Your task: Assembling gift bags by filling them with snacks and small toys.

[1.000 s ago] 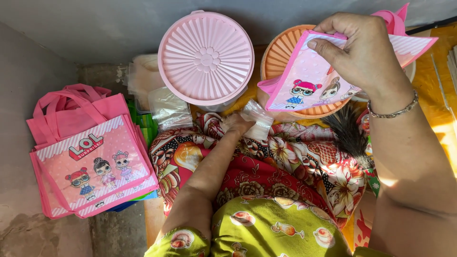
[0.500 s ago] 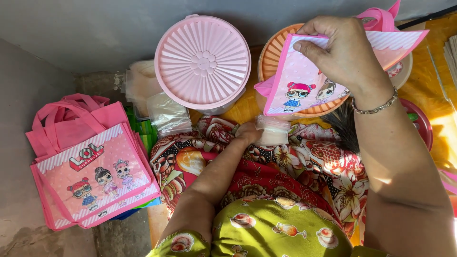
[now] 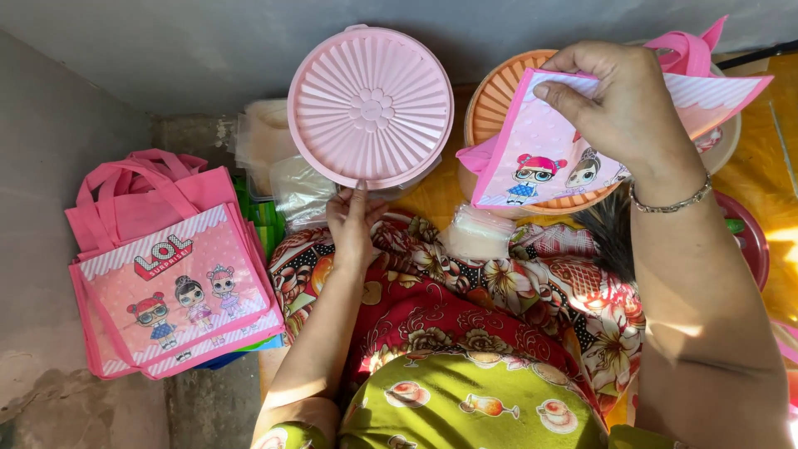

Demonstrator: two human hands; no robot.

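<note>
Right now I am sitting with my lap draped in red floral cloth [image 3: 465, 333], and everything is lying around that cloth as my landmark. My right hand [image 3: 619, 116] is reaching out beyond the cloth's far right corner, pinching the top edge of a flat pink bag [image 3: 540, 158] between thumb and fingers, closed on it, so the bag is hanging open-side up where I can get at its mouth. Behind the bag, an orange lid [image 3: 499, 100] is covering a tub, and the bag is partly hiding it.

My left hand [image 3: 353, 229] is stretching forward over the cloth's far edge, fingers together and pointing up, their tips touching the near rim of the round pink lid [image 3: 370, 104]. It is not gripping anything I can see; it looks like it is just resting against the rim, perhaps steadying or lifting it. The lid is sitting just beyond the cloth, over a container whose sides I can hardly make out.

A small clear packet [image 3: 478, 233] is lying on the cloth's far edge between my two arms, within easy reach. To the left of the cloth, a stack of pink bags [image 3: 166, 274] is lying flat on the floor, handles pointing away from me, well apart from both hands.
</note>
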